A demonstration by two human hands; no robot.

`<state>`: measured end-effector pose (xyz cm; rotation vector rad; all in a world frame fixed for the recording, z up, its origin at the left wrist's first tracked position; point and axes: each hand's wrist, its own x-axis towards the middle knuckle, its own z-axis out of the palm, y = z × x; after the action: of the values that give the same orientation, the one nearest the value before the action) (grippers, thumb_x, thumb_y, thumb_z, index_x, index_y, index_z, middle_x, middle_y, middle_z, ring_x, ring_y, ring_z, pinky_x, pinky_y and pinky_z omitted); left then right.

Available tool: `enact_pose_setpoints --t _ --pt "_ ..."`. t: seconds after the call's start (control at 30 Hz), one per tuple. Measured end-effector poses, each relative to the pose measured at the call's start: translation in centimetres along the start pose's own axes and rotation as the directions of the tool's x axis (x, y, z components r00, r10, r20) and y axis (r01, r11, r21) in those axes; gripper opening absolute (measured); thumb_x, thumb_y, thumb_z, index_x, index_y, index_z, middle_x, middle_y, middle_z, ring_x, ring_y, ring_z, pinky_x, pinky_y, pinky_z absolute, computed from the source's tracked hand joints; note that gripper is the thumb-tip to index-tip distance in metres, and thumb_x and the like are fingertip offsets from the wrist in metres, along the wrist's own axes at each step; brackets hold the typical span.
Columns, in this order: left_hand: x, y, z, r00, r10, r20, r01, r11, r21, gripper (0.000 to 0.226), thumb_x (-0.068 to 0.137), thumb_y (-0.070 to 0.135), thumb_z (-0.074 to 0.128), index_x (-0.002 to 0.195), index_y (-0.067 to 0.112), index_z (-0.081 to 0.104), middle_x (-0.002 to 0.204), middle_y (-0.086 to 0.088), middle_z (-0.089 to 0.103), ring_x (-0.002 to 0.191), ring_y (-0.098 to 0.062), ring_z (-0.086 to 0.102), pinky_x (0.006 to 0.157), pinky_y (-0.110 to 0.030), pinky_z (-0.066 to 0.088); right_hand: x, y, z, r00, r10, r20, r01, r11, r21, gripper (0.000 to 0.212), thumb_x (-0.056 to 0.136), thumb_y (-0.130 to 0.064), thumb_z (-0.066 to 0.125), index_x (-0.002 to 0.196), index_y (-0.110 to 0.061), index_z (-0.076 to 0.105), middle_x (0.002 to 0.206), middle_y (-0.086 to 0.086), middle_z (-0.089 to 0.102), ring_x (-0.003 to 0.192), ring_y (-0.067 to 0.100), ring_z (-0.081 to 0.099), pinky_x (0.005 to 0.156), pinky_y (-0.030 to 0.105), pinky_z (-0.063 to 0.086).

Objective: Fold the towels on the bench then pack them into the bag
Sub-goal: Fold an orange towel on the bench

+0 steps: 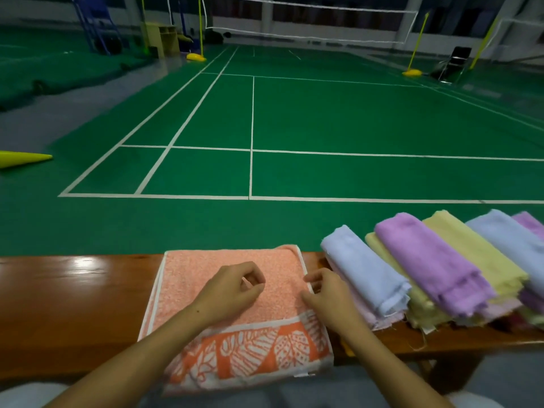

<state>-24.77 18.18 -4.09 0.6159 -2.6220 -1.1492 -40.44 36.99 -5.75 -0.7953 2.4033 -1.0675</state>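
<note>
Forearms reach in from the near edge over an orange towel (pixel 223 290) that lies folded flat on the wooden bench (pixel 73 304), its leaf-patterned border hanging over the near edge of the bench. On the middle of this towel is the left hand (pixel 232 290), its fingers loosely curled with the thumb close to the fingertips; it has hold of nothing that can be seen, and whether it touches the cloth cannot be told. Just to its right, the right hand (pixel 329 298) sits at the towel's right edge, where its thumb and bent fingers appear to pinch the white hem. Further right on the bench lies a row of folded towels (pixel 426 266) in pale blue, lilac and yellow, overlapping one another and stacked on more cloth beneath; the nearest pale blue one lies just beside the right hand. No part of a bag shows. Beyond the bench stretches a green badminton court (pixel 323 113) with white lines, and at the far end a net (pixel 309 22) hangs between yellow posts.
</note>
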Motion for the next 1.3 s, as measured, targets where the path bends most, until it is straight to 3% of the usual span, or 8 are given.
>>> enact_pose_setpoints --t 0.2,0.4,0.63,0.8,0.97,1.07,1.17,1.3 --pt "2.7 1.3 1.9 0.952 0.17 0.256 -0.247 0.919 0.306 0.061 0.093 0.043 0.063 0.142 0.062 0.033 0.097 0.019 0.068 0.068 0.001 0.054 0.07 -0.035 0.054 -0.9 -1.4 2.1 0.972 -0.219 0.081 0.222 0.974 -0.037 0.033 0.101 -0.037 0.066 0.126 -0.032 0.044 0.111 -0.018 0.059 0.092 -0.005 0.058 0.085 0.01 0.048" --pt "4.5 0.8 0.9 0.93 0.161 0.331 -0.299 0.855 0.424 0.029 0.093 0.053 0.065 0.122 0.049 0.062 0.097 0.025 0.069 0.087 -0.004 0.064 0.076 -0.035 0.054 -1.6 -0.8 1.0 0.948 -0.236 0.213 0.231 0.972 0.047 0.034 0.098 -0.051 0.064 0.124 -0.047 0.043 0.114 -0.022 0.064 0.102 -0.003 0.065 0.092 0.021 0.057" --pt "4.0 -0.8 0.0 0.969 0.104 0.222 -0.148 0.97 0.191 0.014 0.085 0.052 0.07 0.091 0.04 0.071 0.08 0.022 0.071 0.072 -0.002 0.068 0.069 -0.039 0.059 -3.4 1.9 -2.6 0.923 -0.115 0.367 0.082 0.991 0.105 0.029 0.085 -0.042 0.08 0.093 -0.016 0.074 0.093 0.003 0.077 0.089 0.023 0.074 0.081 0.051 0.062" --pt "3.1 -0.2 -0.8 0.976 0.101 0.191 -0.084 0.992 -0.096 0.01 0.083 0.03 0.08 0.082 0.023 0.073 0.08 0.006 0.074 0.072 -0.011 0.068 0.069 -0.038 0.057 -3.5 1.9 -4.4 0.911 -0.14 0.388 0.084 0.984 0.157 0.019 0.094 -0.039 0.074 0.101 -0.021 0.074 0.102 -0.003 0.077 0.096 0.015 0.074 0.084 0.039 0.063" --pt "2.1 0.3 -1.4 0.953 0.152 0.261 -0.091 0.968 -0.235 0.028 0.087 0.03 0.084 0.077 0.013 0.064 0.066 0.009 0.057 0.062 -0.005 0.05 0.06 -0.023 0.039 -1.1 1.7 -3.2 0.963 -0.23 0.142 0.229 0.973 0.024 0.006 0.098 -0.036 0.068 0.095 -0.032 0.072 0.091 -0.02 0.073 0.09 0.001 0.07 0.08 0.029 0.061" --pt "1.5 0.7 -1.7 0.93 0.17 0.325 -0.084 0.961 -0.264 0.03 0.088 0.026 0.082 0.072 0.015 0.059 0.065 0.006 0.053 0.062 -0.007 0.046 0.06 -0.026 0.035 1.1 0.8 -2.1 0.957 -0.288 0.039 0.283 0.954 0.096 0.008 0.091 -0.036 0.069 0.097 -0.033 0.073 0.112 -0.019 0.067 0.106 0.0 0.065 0.089 0.031 0.06" --pt "1.1 1.0 -1.9 0.904 0.193 0.381 -0.111 0.967 -0.228 0.033 0.088 0.024 0.078 0.067 0.018 0.054 0.065 0.007 0.047 0.063 -0.008 0.041 0.061 -0.029 0.033 2.9 -0.5 -1.4 0.933 -0.354 0.07 0.347 0.933 0.092 0.009 0.082 -0.033 0.073 0.089 -0.036 0.076 0.134 -0.024 0.055 0.126 0.0 0.054 0.099 0.034 0.055" --pt "1.0 0.5 -1.7 0.909 0.174 0.378 -0.131 0.982 -0.138 0.033 0.089 0.029 0.075 0.066 0.02 0.053 0.065 0.008 0.049 0.063 -0.007 0.043 0.063 -0.031 0.037 4.4 -2.1 -1.0 0.905 -0.374 0.202 0.364 0.927 0.085 0.014 0.084 -0.018 0.073 0.088 -0.032 0.075 0.132 -0.022 0.06 0.122 -0.003 0.057 0.1 0.035 0.056"
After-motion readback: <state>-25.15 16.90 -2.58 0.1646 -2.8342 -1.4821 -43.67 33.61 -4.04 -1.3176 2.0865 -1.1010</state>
